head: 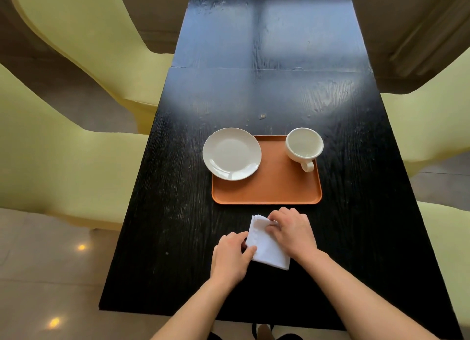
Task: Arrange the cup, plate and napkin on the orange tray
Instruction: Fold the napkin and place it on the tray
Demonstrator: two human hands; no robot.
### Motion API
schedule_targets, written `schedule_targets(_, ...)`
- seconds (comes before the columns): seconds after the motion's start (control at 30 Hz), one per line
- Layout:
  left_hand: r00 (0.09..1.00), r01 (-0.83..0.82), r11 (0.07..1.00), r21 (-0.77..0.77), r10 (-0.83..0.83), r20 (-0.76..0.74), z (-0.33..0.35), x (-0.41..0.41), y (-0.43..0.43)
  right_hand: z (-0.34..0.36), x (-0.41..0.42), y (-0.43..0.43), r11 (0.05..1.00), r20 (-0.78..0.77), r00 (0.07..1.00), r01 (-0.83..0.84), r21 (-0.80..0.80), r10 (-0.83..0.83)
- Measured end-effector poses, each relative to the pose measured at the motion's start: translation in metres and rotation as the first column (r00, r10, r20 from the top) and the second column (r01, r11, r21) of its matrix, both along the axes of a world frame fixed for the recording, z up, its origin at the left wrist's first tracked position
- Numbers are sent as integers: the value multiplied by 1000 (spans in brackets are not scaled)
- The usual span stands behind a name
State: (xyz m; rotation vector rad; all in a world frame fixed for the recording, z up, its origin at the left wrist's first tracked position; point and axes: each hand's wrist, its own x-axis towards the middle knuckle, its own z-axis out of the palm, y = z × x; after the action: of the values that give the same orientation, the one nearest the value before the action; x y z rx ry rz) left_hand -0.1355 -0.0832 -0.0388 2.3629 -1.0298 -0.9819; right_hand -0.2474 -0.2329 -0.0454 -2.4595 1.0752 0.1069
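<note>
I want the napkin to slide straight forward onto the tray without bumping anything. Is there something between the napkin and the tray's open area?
Nothing visible blocks it. The napkin, held by the left hand and right hand, lies just short of the orange tray. Only bare table separates them. The plate and cup sit at the tray's far corners.

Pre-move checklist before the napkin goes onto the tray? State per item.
1. Napkin folded: ok, flat on the table.
2. Left hand grip on the napkin's near-left edge: ok.
3. Right hand grip at its far corner: ok.
4. Bare spot on the tray: ok, near half open.
5. Plate fully on the tray: not ok, overhangs the far-left corner.
6. Cup fully on the tray: cannot tell, it sits at the far-right corner.
</note>
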Motion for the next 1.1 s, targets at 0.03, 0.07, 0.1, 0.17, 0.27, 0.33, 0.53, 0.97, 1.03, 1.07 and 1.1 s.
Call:
schedule_targets(0.03, 999, 36, 999, 2, -36, 35, 0, -2, 2, -1, 0, 1, 1000, 9, 1000, 6, -11, -6)
schedule_targets(0.07, 993, 88, 996, 0, -88, 83, -1, -4, 5, -1, -1, 2, 1000, 25, 999, 22, -13, -22)
schedule_targets(0.1, 977, 156, 988, -13, -153, 146, -2, -8, 8, 0, -3, 3, 999, 41, 998, 49, -3, -49)
schedule_targets(0.17, 913, 321, 945, -62, -291, 285, 0, -13, 15, 2, -11, 4, 992, 98, 987, 123, 29, -126)
schedule_targets(0.27, 853, 460, 863, -210, -363, 375, 1, -13, 19, 6, -34, 12, 979, 238, 950, 202, 17, -200)
schedule_targets(0.33, 831, 512, 820, -254, -398, 388, -1, -14, 14, 6, -55, 22, 983, 273, 949, 177, -44, -158)
schedule_targets(0.53, 652, 655, 752, 70, -610, 451, -14, -4, -12, -8, -87, 42, 993, -95, 989, -116, -16, 114)
schedule_targets(0.97, 792, 527, 849, 52, -512, 331, -16, -10, -9, -3, -82, 40, 996, -32, 999, 23, 86, -20)
schedule_targets(1.03, 876, 416, 908, -47, -386, 290, -10, -12, -6, 0, -81, 42, 994, 51, 994, 90, 54, -93)
schedule_targets(1.07, 886, 399, 914, -68, -366, 283, -8, -14, -4, 0, -80, 44, 996, 62, 994, 87, 26, -88)
schedule_targets(1.1, 875, 417, 907, -60, -383, 295, -7, -16, -2, 0, -79, 45, 999, 44, 998, 48, -1, -48)
